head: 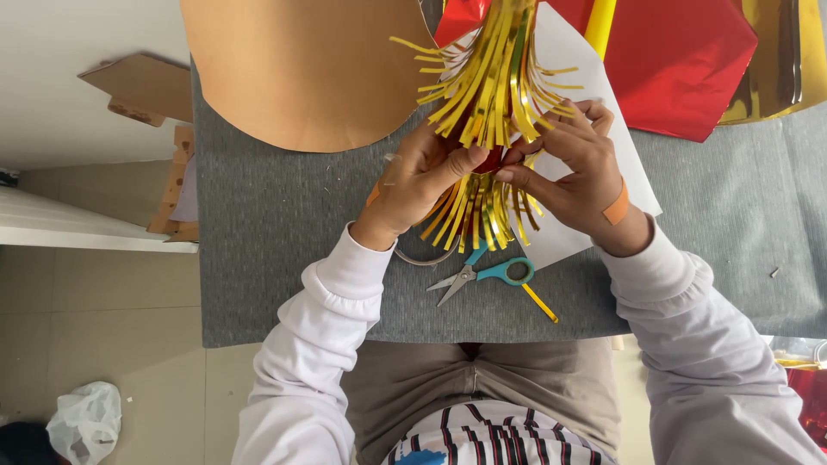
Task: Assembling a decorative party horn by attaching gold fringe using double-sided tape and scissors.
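Observation:
A bundle of shiny gold foil strips (493,77), a tassel with a red core at its middle, is held above the grey table mat (276,232). My left hand (419,181) grips its waist from the left, thumb pressed on the red part. My right hand (575,164) pinches the same spot from the right; a tan plaster sits on its wrist. Gold strips fan out above and below my fingers. A white paper sheet (633,176) lies under the hands.
Blue-handled scissors (482,274) and a loose gold strip (540,302) lie near the mat's front edge. A large brown card shape (301,69) is at back left, red foil (680,60) and gold foil (780,60) at back right. A plastic bag (84,420) lies on the floor.

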